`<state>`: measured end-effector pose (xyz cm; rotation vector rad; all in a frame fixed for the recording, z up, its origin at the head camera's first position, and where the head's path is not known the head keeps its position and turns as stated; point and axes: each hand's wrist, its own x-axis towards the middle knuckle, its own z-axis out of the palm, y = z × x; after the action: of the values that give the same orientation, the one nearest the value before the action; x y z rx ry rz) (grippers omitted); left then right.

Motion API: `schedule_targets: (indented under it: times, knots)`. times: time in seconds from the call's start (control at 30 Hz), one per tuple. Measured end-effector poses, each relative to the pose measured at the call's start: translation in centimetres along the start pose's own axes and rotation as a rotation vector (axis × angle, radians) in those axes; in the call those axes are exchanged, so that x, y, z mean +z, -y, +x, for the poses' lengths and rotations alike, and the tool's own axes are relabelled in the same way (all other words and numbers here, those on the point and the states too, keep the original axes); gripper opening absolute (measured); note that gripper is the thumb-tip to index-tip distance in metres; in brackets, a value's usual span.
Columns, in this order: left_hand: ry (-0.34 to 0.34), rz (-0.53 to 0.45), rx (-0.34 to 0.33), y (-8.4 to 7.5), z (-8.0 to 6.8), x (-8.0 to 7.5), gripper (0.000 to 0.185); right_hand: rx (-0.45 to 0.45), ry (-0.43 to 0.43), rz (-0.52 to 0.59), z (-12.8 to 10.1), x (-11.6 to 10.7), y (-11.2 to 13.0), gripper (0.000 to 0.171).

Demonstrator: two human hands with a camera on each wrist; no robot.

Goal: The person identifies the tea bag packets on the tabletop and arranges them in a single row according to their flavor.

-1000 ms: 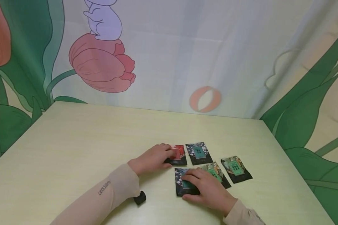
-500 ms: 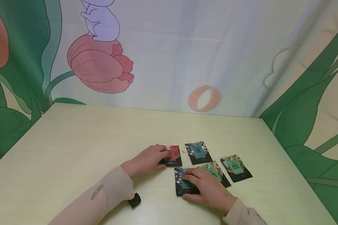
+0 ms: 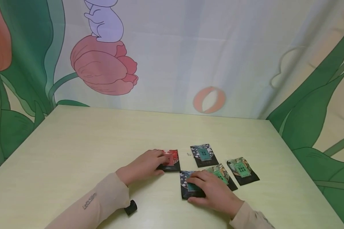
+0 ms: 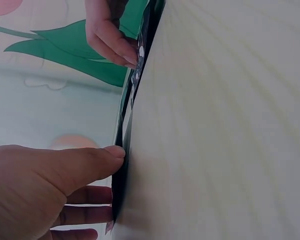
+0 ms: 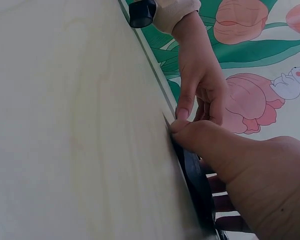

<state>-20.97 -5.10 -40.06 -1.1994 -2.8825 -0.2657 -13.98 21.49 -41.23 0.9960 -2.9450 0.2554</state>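
Observation:
My left hand (image 3: 144, 165) lies over a flat sachet with a red floral top (image 3: 175, 156) and a black lower part. In the left wrist view its thumb touches the sachet's near edge, with the fingers extended across the face. My right hand (image 3: 213, 190) rests on a dark sachet with a blue-and-white floral print (image 3: 184, 187), covering much of its right side. The right wrist view shows that thumb at the black edge (image 5: 195, 180). A green-labelled sachet (image 3: 222, 175) lies partly behind the right hand's knuckles.
Beyond the hands lies another blue floral sachet (image 3: 204, 155), and to the right another green-labelled one (image 3: 242, 170). A black wrist device (image 3: 131, 208) shows under the left cuff. A printed curtain (image 3: 166, 63) hangs behind the pale table (image 3: 103, 133).
My left hand has slid the red sachet left and slightly nearer, widening the space to the far blue sachet. The right hand stays on its sachet.

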Motion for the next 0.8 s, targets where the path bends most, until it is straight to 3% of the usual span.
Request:
schedule_targets:
  times: [0.8]
  knots:
    - [-0.023,0.023,0.020,0.6,-2.8,-0.2,0.040,0.009,-0.001,0.011,-0.1,0.2,-0.1,0.065]
